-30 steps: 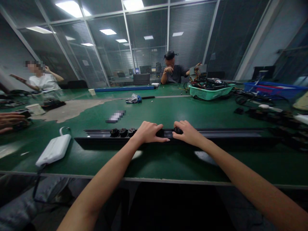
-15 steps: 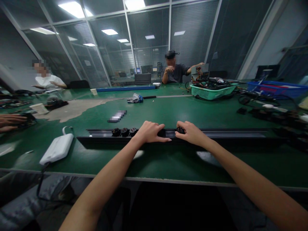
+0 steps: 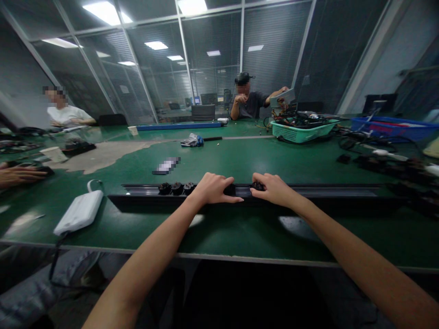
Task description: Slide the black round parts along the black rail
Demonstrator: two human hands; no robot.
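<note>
A long black channel [image 3: 343, 193], like the housing of a power strip, lies across the table in front of me. Three round-faced black socket modules [image 3: 176, 188] sit in a row inside its left half. My left hand [image 3: 213, 188] is closed over the channel, thumb along the near wall, around another black module [image 3: 229, 189] that is partly hidden. To its right, my right hand [image 3: 272, 189] pinches a small black module [image 3: 257, 186] at the channel, its underside hidden. A short gap of channel shows between my hands.
A white power bank [image 3: 79, 212] with a cable lies at left, a phone [image 3: 166, 166] behind the channel. Farther back are a glove [image 3: 192, 140], a green basket [image 3: 302, 132] of parts and a blue bin [image 3: 394, 128]. A co-worker's hand [image 3: 20, 176] is at far left.
My hands stay almost in place on the modules. The person across the table has tilted a grey box-like part above the basket. The co-worker's hand at left has moved slightly.
</note>
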